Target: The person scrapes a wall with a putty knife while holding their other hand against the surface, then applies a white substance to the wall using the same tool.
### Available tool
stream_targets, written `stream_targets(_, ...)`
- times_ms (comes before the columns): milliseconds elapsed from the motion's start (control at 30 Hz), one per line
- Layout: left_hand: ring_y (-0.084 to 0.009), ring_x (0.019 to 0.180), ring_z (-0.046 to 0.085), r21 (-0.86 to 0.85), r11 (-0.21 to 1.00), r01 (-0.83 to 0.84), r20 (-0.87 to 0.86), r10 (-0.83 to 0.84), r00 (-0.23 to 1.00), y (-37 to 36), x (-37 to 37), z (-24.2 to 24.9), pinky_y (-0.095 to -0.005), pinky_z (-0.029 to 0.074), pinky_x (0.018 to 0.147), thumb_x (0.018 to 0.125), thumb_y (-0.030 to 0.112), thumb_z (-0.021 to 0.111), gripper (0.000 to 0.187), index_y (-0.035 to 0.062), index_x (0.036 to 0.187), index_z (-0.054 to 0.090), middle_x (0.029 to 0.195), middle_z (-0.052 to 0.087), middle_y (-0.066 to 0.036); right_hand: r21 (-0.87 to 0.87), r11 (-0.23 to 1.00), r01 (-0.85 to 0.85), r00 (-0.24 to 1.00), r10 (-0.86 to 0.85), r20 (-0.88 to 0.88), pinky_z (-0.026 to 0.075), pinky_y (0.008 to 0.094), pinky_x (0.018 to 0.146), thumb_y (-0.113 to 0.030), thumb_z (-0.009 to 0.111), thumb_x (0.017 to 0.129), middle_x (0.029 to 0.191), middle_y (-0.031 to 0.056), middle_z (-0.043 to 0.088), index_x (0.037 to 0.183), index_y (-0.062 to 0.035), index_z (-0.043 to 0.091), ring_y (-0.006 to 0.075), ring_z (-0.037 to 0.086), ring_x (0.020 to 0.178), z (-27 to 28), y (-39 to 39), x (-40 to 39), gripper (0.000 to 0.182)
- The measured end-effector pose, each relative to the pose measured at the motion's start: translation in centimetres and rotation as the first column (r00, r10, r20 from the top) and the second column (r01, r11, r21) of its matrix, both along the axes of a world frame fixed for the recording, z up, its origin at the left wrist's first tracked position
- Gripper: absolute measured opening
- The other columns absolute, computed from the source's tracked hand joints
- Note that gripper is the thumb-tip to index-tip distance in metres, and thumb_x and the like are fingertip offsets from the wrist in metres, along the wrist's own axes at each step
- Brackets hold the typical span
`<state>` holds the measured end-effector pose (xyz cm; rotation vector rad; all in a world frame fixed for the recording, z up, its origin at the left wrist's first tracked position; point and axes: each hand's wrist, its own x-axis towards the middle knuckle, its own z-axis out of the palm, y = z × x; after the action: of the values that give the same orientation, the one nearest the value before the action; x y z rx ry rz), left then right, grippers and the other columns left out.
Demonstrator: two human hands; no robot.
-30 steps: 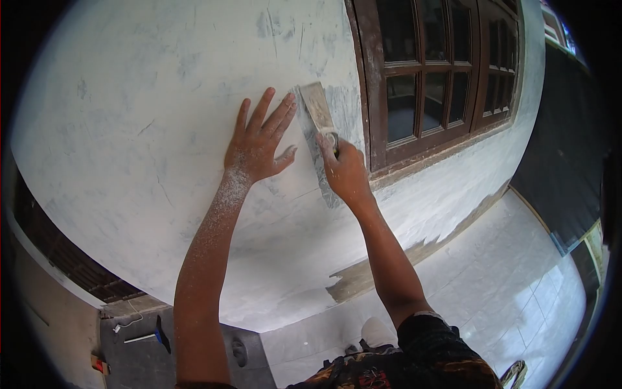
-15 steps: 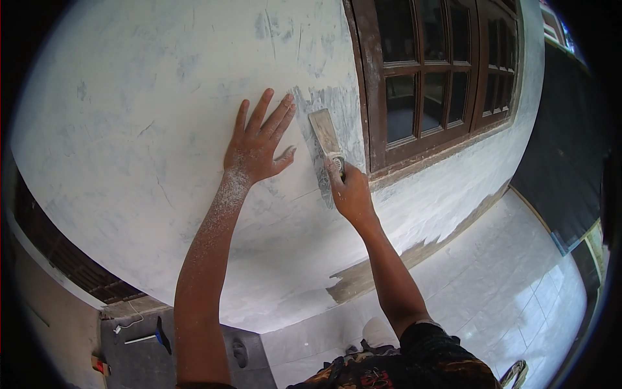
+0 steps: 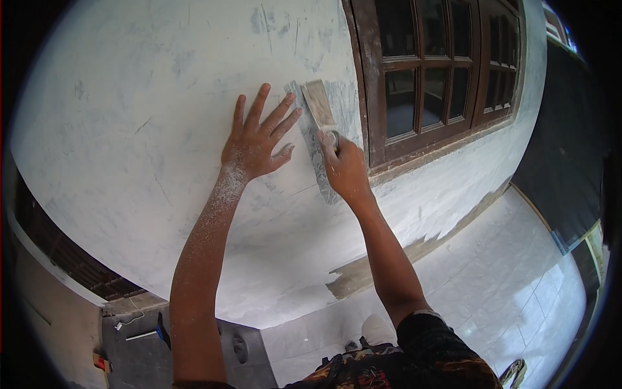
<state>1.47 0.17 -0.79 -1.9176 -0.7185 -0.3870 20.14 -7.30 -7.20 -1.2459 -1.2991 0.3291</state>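
Note:
My right hand (image 3: 346, 167) is wrapped round the handle of a scraper (image 3: 319, 104), whose flat blade lies against a grey, scraped patch (image 3: 345, 97) of the white wall (image 3: 129, 162). Part of the handle is hidden by my fingers. To the left of the patch, my left hand (image 3: 254, 144) rests on the wall with its fingers spread and nothing in it. White dust covers the left wrist and forearm.
A brown framed window (image 3: 433, 68) is right of the patch. Pale floor tiles (image 3: 492, 285) run below the wall. At the lower left are a dark mat (image 3: 139, 356), a white cable (image 3: 133, 318) and a blue-headed tool (image 3: 161, 332). A dark sheet (image 3: 560, 142) hangs at the right.
My right hand and the scraper have moved up and slightly left along the grey patch. My left hand stays on the wall, its fingers shifted slightly.

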Motion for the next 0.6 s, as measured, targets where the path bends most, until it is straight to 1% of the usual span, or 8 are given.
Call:
stream_targets(67,-0.0327,0.149,0.006,-0.022,1.000,0.018,0.015,-0.017,1.000,0.0,0.1,0.0,-0.0632,0.005,0.117,0.082,0.053,0.064,0.076,0.0324,0.149,0.035,0.161,0.019,0.003,0.123,0.992,-0.026,0.997,0.035,-0.066,0.042,0.0426,0.055,-0.042,0.055,0.097,0.059,0.0244,0.053,0.079,0.0080,0.060,0.0287,0.051,0.052,0.0,0.9,-0.2,0.053)
stream_targets(167,-0.0331,0.149,0.006,-0.027,1.000,0.010,0.016,-0.010,1.000,0.1,0.0,-0.1,-0.0633,0.004,0.117,0.082,0.053,0.064,0.076,0.0325,0.149,0.035,0.161,0.018,0.003,0.055,0.998,-0.004,0.999,0.006,-0.045,0.042,0.0418,0.055,-0.041,0.054,0.098,0.059,0.0235,0.053,0.080,0.0079,0.060,0.0269,0.048,0.052,-2.9,0.5,0.0,0.053)
stream_targets(233,-0.0321,0.149,0.004,0.009,1.000,-0.007,0.000,0.007,1.000,0.1,0.1,-0.1,-0.0638,0.004,0.117,0.082,0.060,0.061,0.076,0.0328,0.149,0.034,0.161,0.016,0.003,0.040,0.999,-0.011,0.998,0.014,-0.059,0.042,0.0421,0.056,-0.041,0.054,0.098,0.059,0.0231,0.053,0.082,0.0077,0.061,0.0269,0.048,0.052,-3.9,0.6,0.1,0.052)
stream_targets(300,-0.0322,0.149,0.004,0.009,1.000,-0.013,-0.003,0.014,1.000,0.1,0.1,-0.1,-0.0638,0.004,0.117,0.082,0.060,0.061,0.077,0.0327,0.149,0.035,0.161,0.016,0.003,-0.009,0.999,0.031,1.000,-0.031,0.001,0.046,0.0478,0.060,-0.039,0.056,0.096,0.066,0.0300,0.059,0.081,0.0078,0.062,0.0482,0.062,0.068,-2.5,0.8,0.5,0.050)
stream_targets(333,-0.0324,0.149,0.005,0.015,1.000,-0.020,-0.012,0.020,1.000,0.1,0.1,-0.1,-0.0637,0.004,0.117,0.082,0.061,0.061,0.077,0.0325,0.149,0.035,0.161,0.017,0.003,-0.012,0.999,0.032,0.999,-0.032,0.001,0.046,0.0478,0.060,-0.039,0.056,0.096,0.066,0.0300,0.059,0.081,0.0078,0.062,0.0482,0.062,0.068,-1.7,1.0,0.6,0.050)
stream_targets(400,-0.0324,0.149,0.005,0.026,1.000,-0.017,-0.012,0.017,1.000,0.2,0.1,-0.2,-0.0637,0.004,0.117,0.082,0.061,0.061,0.077,0.0326,0.149,0.035,0.161,0.017,0.003,0.131,0.991,-0.030,0.999,0.034,-0.027,0.045,0.0480,0.059,-0.040,0.057,0.096,0.064,0.0299,0.058,0.079,0.0080,0.061,0.0465,0.062,0.066,-0.2,1.4,0.6,0.051)
stream_targets(433,-0.0324,0.149,0.005,0.039,0.999,-0.014,-0.016,0.014,1.000,0.2,0.0,-0.1,-0.0637,0.004,0.117,0.082,0.061,0.061,0.078,0.0327,0.149,0.035,0.161,0.017,0.003,0.134,0.991,-0.031,0.999,0.034,-0.026,0.045,0.0480,0.059,-0.040,0.057,0.096,0.064,0.0299,0.058,0.079,0.0080,0.061,0.0465,0.062,0.066,-0.5,1.2,0.6,0.051)
stream_targets(600,-0.0321,0.149,0.005,-0.037,0.999,0.009,0.018,-0.008,1.000,0.1,-0.1,0.0,-0.0630,0.003,0.118,0.082,0.055,0.064,0.077,0.0333,0.149,0.034,0.161,0.018,0.004,-0.033,0.999,0.016,1.000,-0.016,-0.023,0.043,0.0467,0.055,-0.039,0.056,0.097,0.062,0.0295,0.056,0.077,0.0079,0.060,0.0457,0.060,0.060,-3.3,0.0,0.7,0.051)
